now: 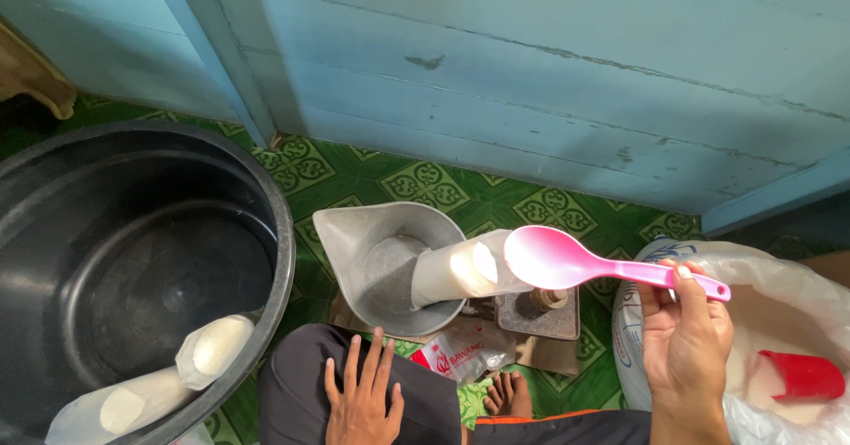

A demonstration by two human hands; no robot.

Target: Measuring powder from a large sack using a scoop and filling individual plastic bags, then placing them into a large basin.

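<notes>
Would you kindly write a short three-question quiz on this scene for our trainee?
1. True or false: the right hand holds a pink spoon.
2. Where does the left hand rest? A) on the black tub B) on the person's knee C) in the sack
3. Fill in: the red cup lies in the ____.

Key
1. True.
2. B.
3. Sack, on the white powder. A filled bag leans in the metal scale pan.

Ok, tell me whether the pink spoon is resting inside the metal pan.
No, the right hand holds the pink spoon in the air beside the metal pan.
</notes>
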